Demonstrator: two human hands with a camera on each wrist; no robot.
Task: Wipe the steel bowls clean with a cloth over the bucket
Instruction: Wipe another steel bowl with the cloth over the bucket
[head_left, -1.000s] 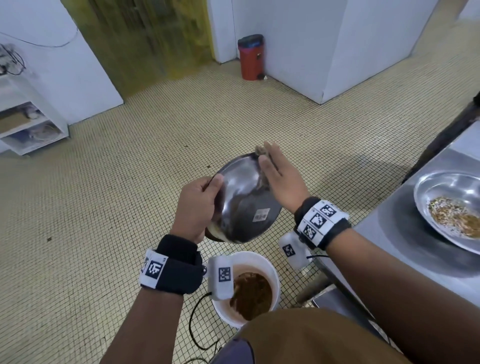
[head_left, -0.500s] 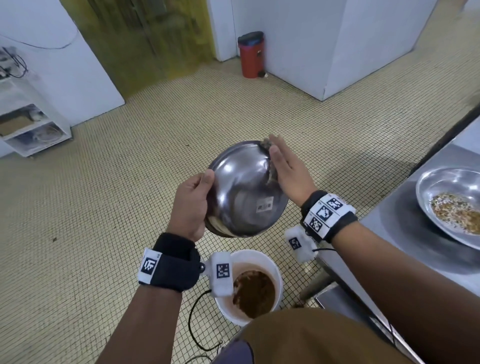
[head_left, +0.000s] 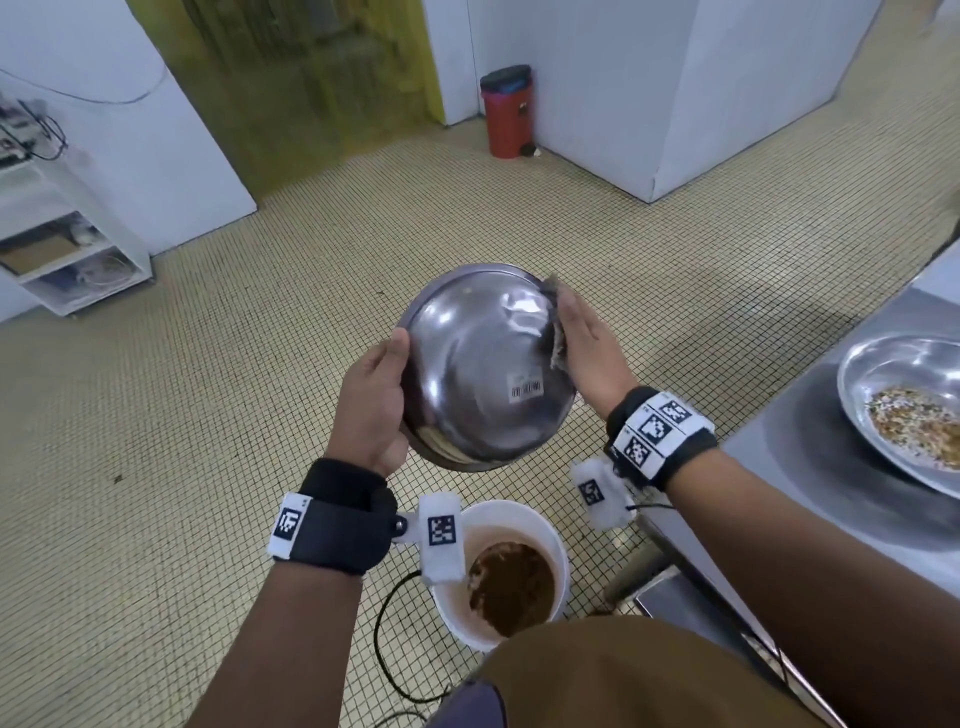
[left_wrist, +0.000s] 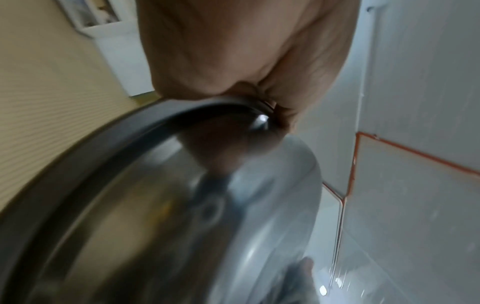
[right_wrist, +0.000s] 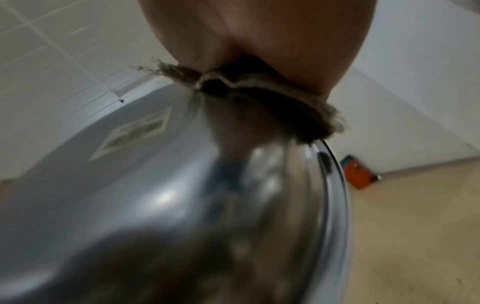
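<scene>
Tiled floor, bucket (head_left: 550, 530) below, bowl (head_left: 483, 374) between hands, cloth (head_left: 555, 332) seemingly right-pressed.

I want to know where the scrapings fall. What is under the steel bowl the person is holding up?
Below the steel bowl stands a white bucket holding brown residue. The left wrist camera and the person's clothing cover parts of it.

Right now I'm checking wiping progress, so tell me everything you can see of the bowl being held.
The bowl is round, shiny steel with a rolled rim, held in the air above the bucket, its outside turned toward the head camera. A white barcode sticker sits on its base. The left hand grips its left rim, thumb on the outside. The right hand presses a frayed grey-brown cloth flat against its right side. Its inside is hidden.
</scene>
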